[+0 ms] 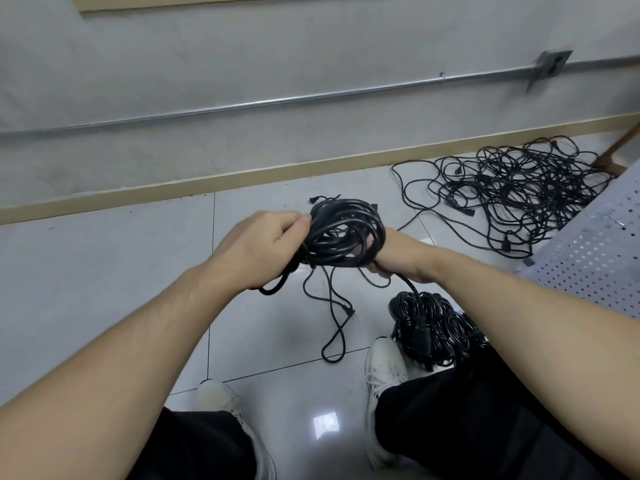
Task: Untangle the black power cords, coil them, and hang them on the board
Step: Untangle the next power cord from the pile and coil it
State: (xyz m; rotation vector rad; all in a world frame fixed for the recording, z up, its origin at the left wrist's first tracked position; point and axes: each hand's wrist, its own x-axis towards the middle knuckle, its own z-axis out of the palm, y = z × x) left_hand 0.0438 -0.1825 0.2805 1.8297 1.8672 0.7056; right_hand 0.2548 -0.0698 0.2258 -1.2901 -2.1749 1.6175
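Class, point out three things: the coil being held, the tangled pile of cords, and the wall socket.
coil (pixel 346 233): head view, middle of loops.
tangled pile (pixel 519 188): head view, dense centre.
wall socket (pixel 552 65): head view, faceplate.

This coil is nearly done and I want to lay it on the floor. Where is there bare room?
The floor tiles left of the left hand, up to the baseboard, are bare. So is the patch between the two shoes. Crowded: the tangled cords far right, the coiled bundles by the right shoe, and the loose cord under the held coil.
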